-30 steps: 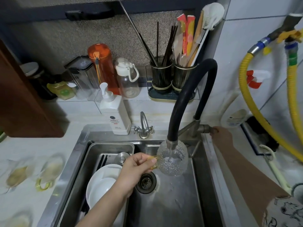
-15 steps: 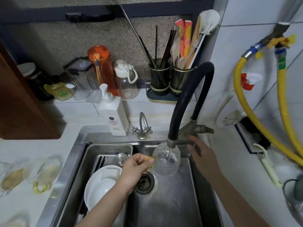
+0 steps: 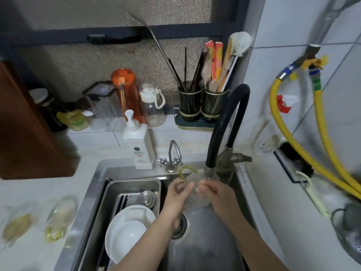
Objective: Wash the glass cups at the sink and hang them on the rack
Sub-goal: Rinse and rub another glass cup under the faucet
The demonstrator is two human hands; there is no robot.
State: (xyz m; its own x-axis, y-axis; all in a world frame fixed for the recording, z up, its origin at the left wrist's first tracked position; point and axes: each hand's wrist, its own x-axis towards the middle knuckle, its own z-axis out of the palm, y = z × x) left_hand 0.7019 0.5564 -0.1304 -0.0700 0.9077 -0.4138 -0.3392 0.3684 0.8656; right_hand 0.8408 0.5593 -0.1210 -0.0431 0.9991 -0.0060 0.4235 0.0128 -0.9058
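**Cup between both hands, under the spout**

Under the black faucet (image 3: 224, 122) spout, over the sink (image 3: 101, 173) basin, I am holding the glass cup (image 3: 197, 194) between both hands. My left hand (image 3: 178, 196) is curling round its left side, my right hand (image 3: 218, 194) round its right; the two are equally close, fingertips nearly meeting across the glass. The cup's yellow-green handle (image 3: 185, 173) is sticking up and away from me, toward the small tap (image 3: 172, 159). I cannot tell which way the mouth is facing, nor whether water is running.

Left of the basin, a metal tray (image 3: 134, 184) is holding white plates (image 3: 129, 229). On the pale counter (image 3: 39, 192) further left, more glass cups (image 3: 58, 220) are waiting, blurred. No rack is showing, so I am judging the hanging step to be well off.
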